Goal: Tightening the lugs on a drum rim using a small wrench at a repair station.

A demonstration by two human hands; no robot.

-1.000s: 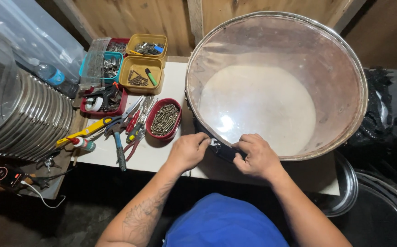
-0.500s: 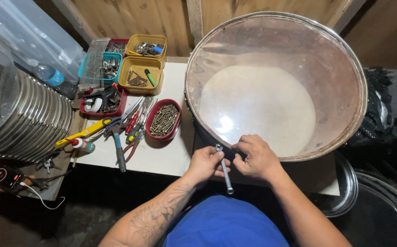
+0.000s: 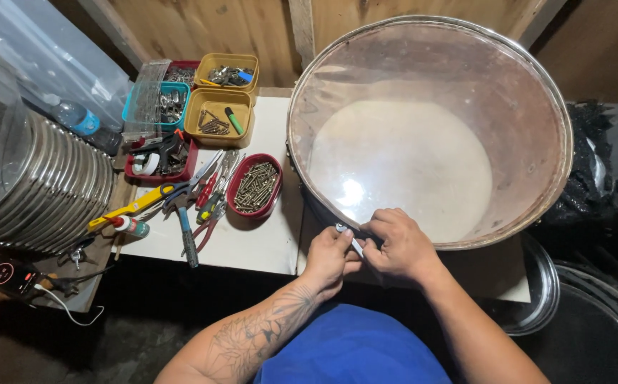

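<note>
A big drum (image 3: 437, 43) with a clear skin and a metal hoop stands on the white tabletop (image 3: 252, 242) in front of me. Both hands meet at its near rim. My left hand (image 3: 329, 257) pinches a small metal tool (image 3: 349, 237) whose shaft sticks up toward the hoop. My right hand (image 3: 397, 243) is curled over the rim right beside it, fingers touching the same tool. Its tip is hidden behind my fingers.
A red oval tray of screws (image 3: 255, 186) lies left of the drum. Pliers, cutters and screwdrivers (image 3: 189, 206) are scattered beside it. Yellow, teal and red bins of small parts (image 3: 218, 114) stand behind. Stacked metal hoops (image 3: 38, 185) fill the far left; other drums (image 3: 593, 320) sit lower right.
The hands have shifted right along the rim. The metal tool, which pointed down past the table edge half a second ago, is now raised up against the hoop.
</note>
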